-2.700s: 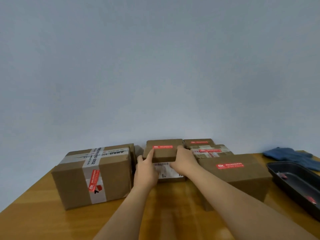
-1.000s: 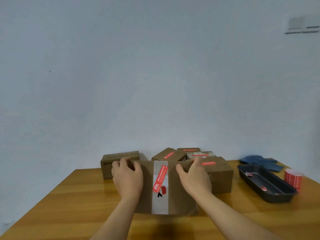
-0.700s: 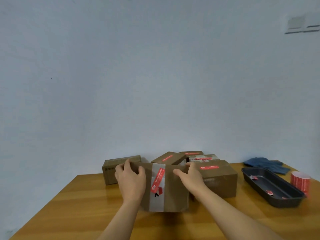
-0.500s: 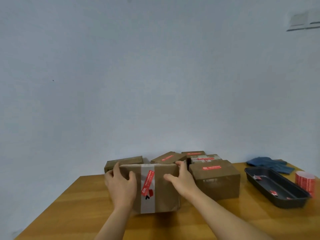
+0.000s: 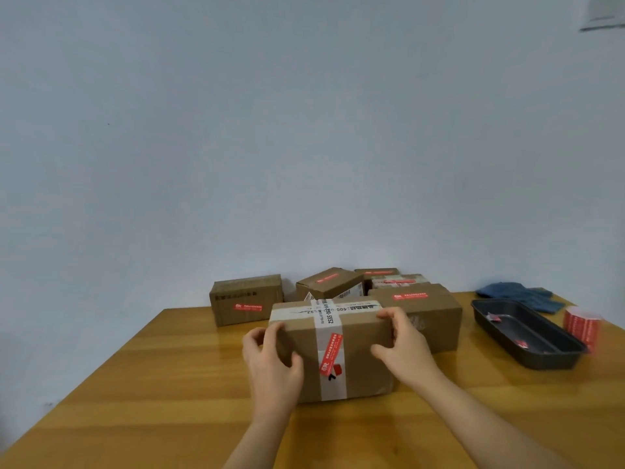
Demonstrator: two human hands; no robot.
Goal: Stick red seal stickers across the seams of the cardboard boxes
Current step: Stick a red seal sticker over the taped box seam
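A varnished wooden table (image 5: 169, 384) is standing against a plain pale blue-grey wall (image 5: 270, 130); at the table's centre the taped cardboard box (image 5: 365, 353) is resting, with the left hand (image 5: 272, 363) gripping its 9 o'clock end and the right hand (image 5: 406, 346) clasping its 3 o'clock end; its white tape is reading "5552", and a red seal sticker (image 5: 330, 354) is running down the front; more stickered boxes (image 5: 419, 306) are sitting at 12 o'clock; a black tray (image 5: 541, 357) and a red sticker roll (image 5: 580, 324) are lying at 3 o'clock.

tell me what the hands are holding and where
Both hold the taped cardboard box by its ends: left hand at its left end, right hand at its right.
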